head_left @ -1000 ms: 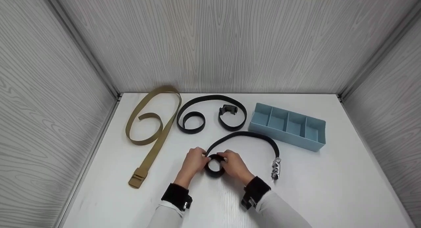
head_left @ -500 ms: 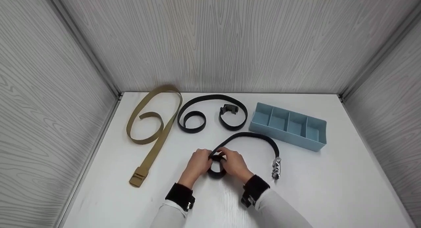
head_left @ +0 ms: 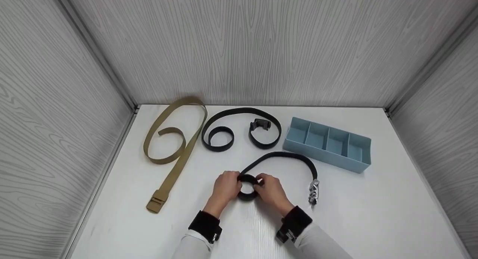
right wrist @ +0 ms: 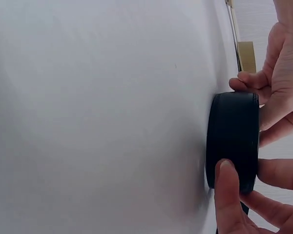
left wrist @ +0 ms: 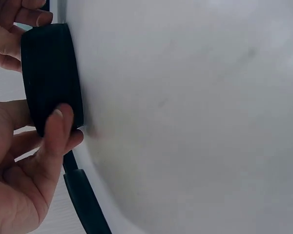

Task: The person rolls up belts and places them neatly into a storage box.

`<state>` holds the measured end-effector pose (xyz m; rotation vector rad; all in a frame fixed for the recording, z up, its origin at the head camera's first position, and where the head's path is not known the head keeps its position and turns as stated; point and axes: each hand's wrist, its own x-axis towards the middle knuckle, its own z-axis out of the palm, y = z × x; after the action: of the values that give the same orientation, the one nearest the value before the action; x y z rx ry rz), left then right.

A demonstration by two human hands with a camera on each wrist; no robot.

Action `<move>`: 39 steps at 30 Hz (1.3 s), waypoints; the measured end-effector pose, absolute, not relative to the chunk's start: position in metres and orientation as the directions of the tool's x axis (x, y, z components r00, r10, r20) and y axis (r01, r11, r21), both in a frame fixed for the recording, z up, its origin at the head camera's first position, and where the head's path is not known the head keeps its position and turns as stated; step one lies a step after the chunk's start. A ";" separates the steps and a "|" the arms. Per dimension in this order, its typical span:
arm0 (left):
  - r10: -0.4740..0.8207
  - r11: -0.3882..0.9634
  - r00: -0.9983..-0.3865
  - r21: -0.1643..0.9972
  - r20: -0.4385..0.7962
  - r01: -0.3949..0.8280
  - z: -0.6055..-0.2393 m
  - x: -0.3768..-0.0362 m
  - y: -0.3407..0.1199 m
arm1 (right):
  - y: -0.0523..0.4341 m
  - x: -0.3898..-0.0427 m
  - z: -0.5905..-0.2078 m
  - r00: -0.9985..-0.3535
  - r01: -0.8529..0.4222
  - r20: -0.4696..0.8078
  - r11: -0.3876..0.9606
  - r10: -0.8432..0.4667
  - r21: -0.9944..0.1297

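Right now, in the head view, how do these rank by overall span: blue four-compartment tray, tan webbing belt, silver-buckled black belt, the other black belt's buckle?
1. Tan webbing belt
2. Blue four-compartment tray and silver-buckled black belt: too alike to rank
3. The other black belt's buckle, clearly smallest

A white table [head_left: 358,214] carries 3 belts and 1 blue tray [head_left: 325,156] with 4 compartments. The tan belt [head_left: 176,173] lies at left; the looped black belt [head_left: 242,110] stands on edge near the back; the silver-buckled black belt [head_left: 289,154], 1 end coiled, sits in front.
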<state>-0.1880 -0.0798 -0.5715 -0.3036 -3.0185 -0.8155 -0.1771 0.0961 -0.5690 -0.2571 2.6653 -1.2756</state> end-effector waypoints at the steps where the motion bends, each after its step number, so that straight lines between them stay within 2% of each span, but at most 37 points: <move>1: 0.190 0.858 -0.981 0.477 0.050 0.190 -0.571 -0.188 -0.080 | 0.095 -0.178 -0.569 -0.971 -0.095 -0.067 0.629 -0.230 -0.771; 9: 0.228 0.896 -0.969 0.370 0.092 0.246 -0.572 -0.189 -0.080 | 0.091 -0.184 -0.571 -0.974 -0.104 -0.057 0.658 -0.218 -0.746; 14: 0.207 0.920 -0.971 0.315 0.119 0.234 -0.575 -0.190 -0.078 | 0.091 -0.184 -0.575 -0.973 -0.129 -0.028 0.637 -0.230 -0.760; 18: 0.186 0.927 -0.975 0.307 0.122 0.216 -0.575 -0.189 -0.074 | 0.095 -0.180 -0.577 -0.982 -0.104 -0.020 0.627 -0.187 -0.772; 23: 0.159 0.927 -0.983 0.329 0.094 0.181 -0.574 -0.188 -0.071 | 0.097 -0.174 -0.575 -0.981 -0.031 -0.092 0.612 -0.168 -0.790; 27: 0.201 0.916 -0.977 0.340 0.072 0.214 -0.570 -0.188 -0.071 | 0.095 -0.176 -0.576 -0.977 -0.087 -0.058 0.639 -0.203 -0.764; 32: 0.262 0.914 -0.962 0.300 0.077 0.273 -0.570 -0.190 -0.073 | 0.093 -0.181 -0.576 -0.974 -0.147 -0.011 0.664 -0.228 -0.733; 39: 0.207 0.932 -0.974 0.284 0.093 0.225 -0.570 -0.194 -0.071 | 0.094 -0.179 -0.579 -0.982 -0.092 -0.032 0.618 -0.186 -0.781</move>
<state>-0.1942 -0.0714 -0.5699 -0.3386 -3.0275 -0.4566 -0.1794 0.0936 -0.5790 -0.2347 2.7262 -1.3066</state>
